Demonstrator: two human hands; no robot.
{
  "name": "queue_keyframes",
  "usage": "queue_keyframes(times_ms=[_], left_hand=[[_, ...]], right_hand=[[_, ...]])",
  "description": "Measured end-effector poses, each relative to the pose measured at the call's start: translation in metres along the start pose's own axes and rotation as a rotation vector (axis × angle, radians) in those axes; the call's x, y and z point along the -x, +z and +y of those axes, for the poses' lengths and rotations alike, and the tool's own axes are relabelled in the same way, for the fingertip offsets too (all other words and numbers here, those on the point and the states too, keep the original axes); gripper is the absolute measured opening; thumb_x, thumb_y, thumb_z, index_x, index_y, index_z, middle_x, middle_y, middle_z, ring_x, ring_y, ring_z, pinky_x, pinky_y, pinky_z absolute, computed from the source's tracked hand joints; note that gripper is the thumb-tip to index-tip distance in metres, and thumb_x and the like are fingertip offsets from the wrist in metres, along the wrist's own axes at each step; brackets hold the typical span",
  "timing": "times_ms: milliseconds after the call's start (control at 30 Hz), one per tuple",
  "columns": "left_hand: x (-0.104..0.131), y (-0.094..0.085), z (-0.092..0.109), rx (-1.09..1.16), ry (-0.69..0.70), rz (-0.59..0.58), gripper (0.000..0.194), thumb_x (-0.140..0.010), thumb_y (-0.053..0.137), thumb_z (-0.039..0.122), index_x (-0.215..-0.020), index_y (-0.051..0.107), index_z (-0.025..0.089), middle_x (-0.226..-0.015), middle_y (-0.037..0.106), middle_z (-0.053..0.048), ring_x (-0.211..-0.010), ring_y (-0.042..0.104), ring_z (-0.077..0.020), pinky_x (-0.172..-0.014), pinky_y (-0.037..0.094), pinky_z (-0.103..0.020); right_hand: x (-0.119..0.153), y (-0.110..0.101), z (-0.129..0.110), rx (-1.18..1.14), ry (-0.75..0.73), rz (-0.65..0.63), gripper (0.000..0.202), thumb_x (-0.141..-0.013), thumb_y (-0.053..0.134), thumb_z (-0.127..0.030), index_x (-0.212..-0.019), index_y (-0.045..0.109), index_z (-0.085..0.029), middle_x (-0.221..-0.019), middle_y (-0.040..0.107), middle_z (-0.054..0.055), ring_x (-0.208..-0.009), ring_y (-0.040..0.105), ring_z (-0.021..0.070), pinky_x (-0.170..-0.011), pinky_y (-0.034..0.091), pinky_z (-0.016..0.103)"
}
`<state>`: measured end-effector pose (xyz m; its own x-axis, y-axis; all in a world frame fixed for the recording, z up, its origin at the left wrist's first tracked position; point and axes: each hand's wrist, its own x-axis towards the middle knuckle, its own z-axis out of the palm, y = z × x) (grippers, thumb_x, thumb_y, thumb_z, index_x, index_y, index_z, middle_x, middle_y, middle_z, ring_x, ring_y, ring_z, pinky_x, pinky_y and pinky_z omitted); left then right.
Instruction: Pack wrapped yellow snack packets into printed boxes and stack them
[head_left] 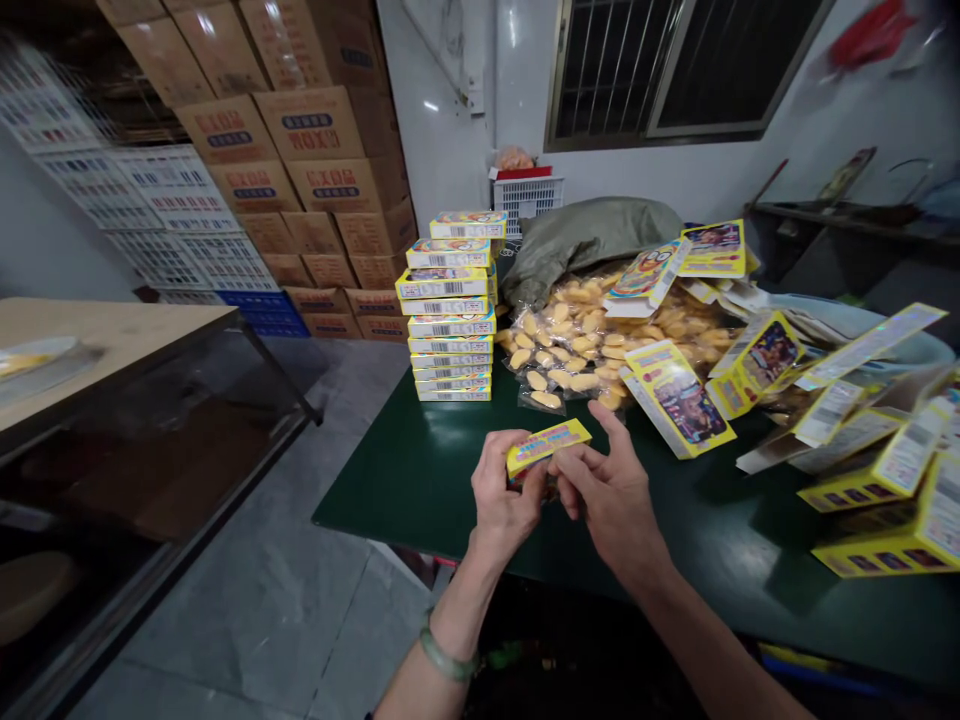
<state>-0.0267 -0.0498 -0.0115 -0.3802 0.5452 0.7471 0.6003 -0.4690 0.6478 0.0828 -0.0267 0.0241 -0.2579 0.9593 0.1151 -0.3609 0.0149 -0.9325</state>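
A small yellow box (550, 445) is held upright over the front of the green table. My left hand (504, 490) is closed around its left side, with a jade-coloured bangle on that wrist. My right hand (607, 490) touches the box's right side with bent fingers, its index finger stretched out; whether it grips the box is hard to make out. Left of the hands rises a stack of similar boxes (451, 345). Just behind the hands, wrapped yellow pieces (577, 350) lie in a heap, with open flattened boxes (679, 400) on and beside it.
The green table (390, 480) has its left edge near the stack. More open boxes (892, 470) and a pale blue basin (915, 345) are on the right. A grey-green sack (592, 235) lies behind the heap. Cartons (322, 185) and a wooden-topped table (112, 330) stand left.
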Motion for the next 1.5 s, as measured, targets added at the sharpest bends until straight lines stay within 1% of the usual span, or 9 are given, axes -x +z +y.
queue_keyframes(times_ms=[200, 333, 500, 833, 1000, 1167, 1267, 1400, 1500], left_hand=[[-0.001, -0.004, -0.003, 0.020, 0.040, -0.032, 0.024, -0.078, 0.062, 0.019, -0.101, 0.054, 0.019, -0.090, 0.060, -0.003, -0.077, 0.059, -0.0119, -0.068, 0.049, -0.022], [-0.003, -0.010, -0.003, 0.047, 0.162, -0.091, 0.025, -0.081, 0.060, 0.016, -0.105, 0.056, 0.021, -0.089, 0.060, -0.004, -0.080, 0.059, -0.0127, -0.069, 0.050, -0.024], [-0.011, -0.017, -0.003, 0.043, 0.219, -0.229, 0.028, -0.084, 0.054, 0.014, -0.111, 0.059, 0.022, -0.092, 0.058, -0.005, -0.081, 0.060, -0.0118, -0.068, 0.051, -0.023], [-0.015, -0.025, -0.006, 0.012, 0.200, -0.364, 0.037, -0.086, 0.049, 0.015, -0.122, 0.053, 0.020, -0.094, 0.051, -0.007, -0.082, 0.057, -0.0122, -0.068, 0.050, -0.023], [-0.020, -0.028, -0.004, 0.014, 0.214, -0.368, 0.037, -0.085, 0.049, 0.018, -0.121, 0.054, 0.019, -0.095, 0.052, -0.008, -0.084, 0.056, -0.0151, -0.069, 0.051, -0.027], [-0.018, -0.028, -0.007, -0.099, 0.135, -0.328, 0.033, -0.083, 0.057, 0.023, -0.116, 0.060, 0.019, -0.083, 0.057, -0.006, -0.074, 0.058, -0.0136, -0.065, 0.050, -0.026], [-0.024, -0.038, -0.013, -0.079, -0.056, -0.215, 0.026, -0.082, 0.060, 0.028, -0.105, 0.065, 0.018, -0.086, 0.064, -0.007, -0.076, 0.061, -0.0152, -0.068, 0.051, -0.027], [-0.055, -0.059, -0.018, 0.123, -0.404, 0.197, 0.035, -0.069, 0.072, 0.039, -0.094, 0.067, 0.015, -0.082, 0.068, -0.005, -0.069, 0.061, -0.0150, -0.061, 0.050, -0.025], [-0.092, -0.073, -0.023, 0.175, -0.413, 0.409, 0.043, -0.060, 0.077, 0.042, -0.091, 0.067, 0.013, -0.074, 0.066, -0.002, -0.063, 0.058, -0.0120, -0.058, 0.048, -0.022]], right_hand=[[-0.003, 0.008, 0.001, 0.105, 0.077, 0.085, 0.084, -0.065, 0.073, -0.038, -0.132, 0.029, -0.013, -0.047, 0.055, -0.010, -0.030, 0.036, 0.0058, -0.029, 0.029, 0.015], [-0.004, 0.014, -0.004, 0.133, 0.202, 0.121, 0.055, -0.062, 0.073, -0.042, -0.102, 0.044, -0.016, -0.042, 0.048, -0.012, -0.029, 0.033, 0.0042, -0.028, 0.025, 0.015], [-0.008, 0.016, -0.012, 0.205, 0.276, 0.057, 0.036, -0.067, 0.069, -0.037, -0.081, 0.041, -0.020, -0.038, 0.042, -0.013, -0.029, 0.031, 0.0037, -0.030, 0.025, 0.015], [-0.006, 0.003, 0.021, -0.003, 0.140, -0.047, 0.051, -0.066, 0.072, -0.047, -0.096, 0.040, -0.021, -0.050, 0.055, -0.011, -0.030, 0.037, 0.0044, -0.030, 0.029, 0.015], [0.000, -0.010, 0.053, 0.158, 0.235, -0.081, 0.052, -0.071, 0.066, -0.055, -0.098, 0.040, -0.019, -0.041, 0.050, -0.010, -0.026, 0.035, 0.0051, -0.028, 0.026, 0.014], [0.005, -0.026, 0.075, 0.137, 0.327, -0.124, 0.065, -0.073, 0.061, -0.057, -0.121, 0.038, -0.019, -0.049, 0.052, -0.009, -0.028, 0.035, 0.0048, -0.027, 0.028, 0.013], [0.005, -0.032, 0.080, 0.148, 0.348, -0.105, 0.075, -0.071, 0.062, -0.056, -0.129, 0.034, -0.017, -0.049, 0.052, -0.008, -0.028, 0.037, 0.0066, -0.028, 0.029, 0.016], [0.009, -0.039, 0.081, 0.109, 0.325, -0.103, 0.078, -0.072, 0.062, -0.057, -0.131, 0.033, -0.015, -0.053, 0.053, -0.007, -0.033, 0.039, 0.0078, -0.032, 0.030, 0.019], [0.011, -0.044, 0.079, 0.067, 0.324, -0.136, 0.079, -0.073, 0.061, -0.059, -0.131, 0.033, -0.014, -0.057, 0.053, -0.006, -0.037, 0.040, 0.0082, -0.036, 0.032, 0.021]])
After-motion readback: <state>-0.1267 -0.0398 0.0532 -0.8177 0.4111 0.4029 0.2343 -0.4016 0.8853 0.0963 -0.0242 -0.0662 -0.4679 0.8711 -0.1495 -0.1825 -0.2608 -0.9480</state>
